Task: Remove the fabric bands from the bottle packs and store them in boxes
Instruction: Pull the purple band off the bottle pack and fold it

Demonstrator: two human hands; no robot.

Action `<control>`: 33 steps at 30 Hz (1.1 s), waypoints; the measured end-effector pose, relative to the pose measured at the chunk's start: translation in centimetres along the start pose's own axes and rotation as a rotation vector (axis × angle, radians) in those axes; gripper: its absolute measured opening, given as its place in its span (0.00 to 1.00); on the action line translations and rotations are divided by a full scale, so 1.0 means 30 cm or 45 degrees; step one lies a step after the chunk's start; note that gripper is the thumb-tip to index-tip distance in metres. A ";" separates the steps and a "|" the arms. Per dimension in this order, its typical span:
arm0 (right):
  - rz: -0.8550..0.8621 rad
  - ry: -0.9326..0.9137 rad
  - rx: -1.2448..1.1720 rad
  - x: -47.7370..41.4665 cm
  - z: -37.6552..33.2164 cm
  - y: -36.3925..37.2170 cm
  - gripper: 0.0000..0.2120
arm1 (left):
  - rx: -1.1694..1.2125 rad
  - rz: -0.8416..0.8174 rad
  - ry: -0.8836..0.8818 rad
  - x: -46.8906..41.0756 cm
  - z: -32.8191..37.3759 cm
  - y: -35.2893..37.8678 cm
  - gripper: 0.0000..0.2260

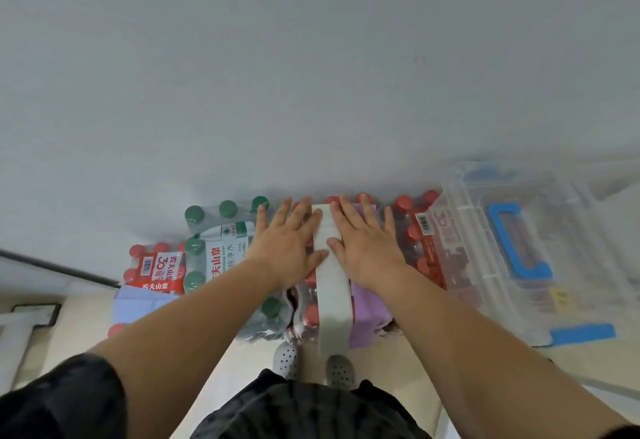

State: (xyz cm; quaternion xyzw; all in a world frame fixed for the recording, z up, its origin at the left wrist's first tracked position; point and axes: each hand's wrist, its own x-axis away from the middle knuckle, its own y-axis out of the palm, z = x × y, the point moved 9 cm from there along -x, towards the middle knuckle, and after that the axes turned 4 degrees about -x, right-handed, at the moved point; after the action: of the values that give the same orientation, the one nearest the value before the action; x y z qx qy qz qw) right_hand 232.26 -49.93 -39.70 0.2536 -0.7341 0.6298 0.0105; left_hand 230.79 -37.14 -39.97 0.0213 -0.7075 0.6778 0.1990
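Left hand (289, 248): palm down, fingers straight and spread, thumb angled inward.
Right hand (362, 244): palm down, fingers straight, close beside the left.
Arms: bare, extended forward.

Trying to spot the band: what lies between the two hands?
A flat white fabric band, lying over the red-capped bottle pack; the head view shows it.

- Middle bottle pack (309, 314): mostly hidden under the left hand (287, 248), the right hand (363, 248), the white band (332, 307) and the purple band (367, 314).
- Clear box (571, 231): contents blurred behind its lid.
- Leftmost pack (152, 265): near end covered by the left forearm (194, 321).
- Fine print on the labels: too small to read.
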 end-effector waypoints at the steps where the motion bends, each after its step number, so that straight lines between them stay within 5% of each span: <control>1: 0.010 -0.005 -0.024 0.012 0.003 0.003 0.32 | 0.014 0.010 -0.031 0.010 0.001 -0.001 0.35; 16: 0.152 -0.212 -0.093 0.091 -0.107 -0.071 0.30 | 0.254 0.123 -0.392 0.256 -0.069 -0.006 0.33; 22: 0.168 -0.428 -0.164 0.051 -0.460 -0.099 0.29 | 0.295 0.361 -0.593 0.471 -0.385 -0.011 0.28; 28: 0.056 -0.606 -0.078 -0.007 -0.903 0.048 0.28 | 0.263 0.201 -0.749 0.665 -0.764 0.188 0.28; 33: -0.127 -0.499 -0.013 -0.113 -1.189 0.243 0.26 | 0.359 0.045 -0.740 0.791 -1.057 0.386 0.27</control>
State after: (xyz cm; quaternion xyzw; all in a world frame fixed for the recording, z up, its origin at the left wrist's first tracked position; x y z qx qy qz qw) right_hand 221.56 -14.96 -40.16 0.4074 -0.7119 0.5633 -0.1002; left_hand 213.51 0.16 -43.54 0.2292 -0.6340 0.7381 -0.0280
